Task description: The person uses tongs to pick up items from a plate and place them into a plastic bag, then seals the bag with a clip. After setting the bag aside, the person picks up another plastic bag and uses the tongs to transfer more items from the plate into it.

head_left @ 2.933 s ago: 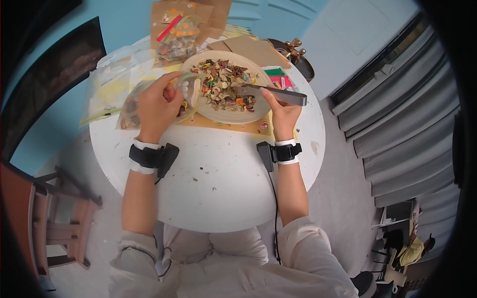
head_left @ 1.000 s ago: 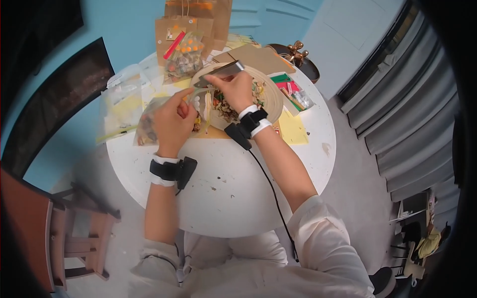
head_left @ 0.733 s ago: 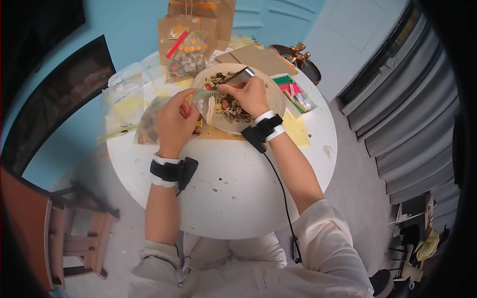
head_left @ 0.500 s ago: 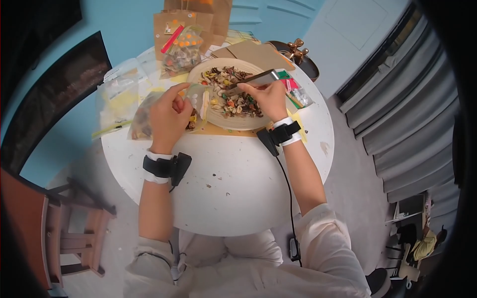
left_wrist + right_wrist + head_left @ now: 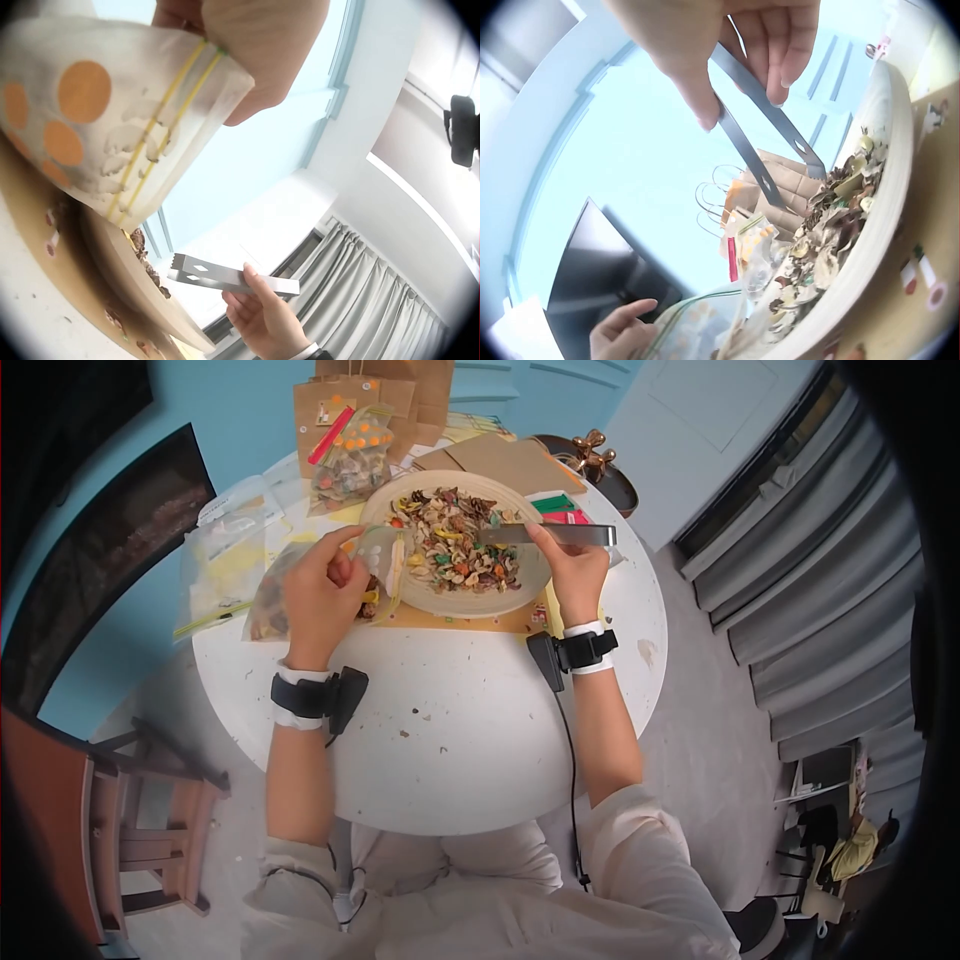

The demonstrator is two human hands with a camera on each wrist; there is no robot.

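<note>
My left hand (image 5: 325,595) pinches the upper edge of a clear zip bag (image 5: 45,90) with orange dots. The bag's mouth faces the plate, and some dried pieces show in its lower part. A round, pale plate (image 5: 450,606) bears a heap of dried flower potpourri (image 5: 460,540) in brown, cream, green and orange. Over the plate's right side, my right hand (image 5: 577,575) holds grey metal tongs (image 5: 590,535) between thumb and fingers. In the right wrist view the tongs' toothed tips (image 5: 815,172) stand apart, close over the potpourri, with nothing between them.
Behind the plate stand another filled zip bag (image 5: 350,470) with a red slider and brown paper bags (image 5: 425,400). Flat plastic bags (image 5: 220,575) lie at the left. Brown card (image 5: 520,460) and a dark tray (image 5: 620,490) are at the back right. Crumbs dot the white table (image 5: 450,690).
My right hand has moved with the tongs from beside the bag's mouth to the plate's right side. My left hand keeps its hold on the bag. The head view has shifted slightly.
</note>
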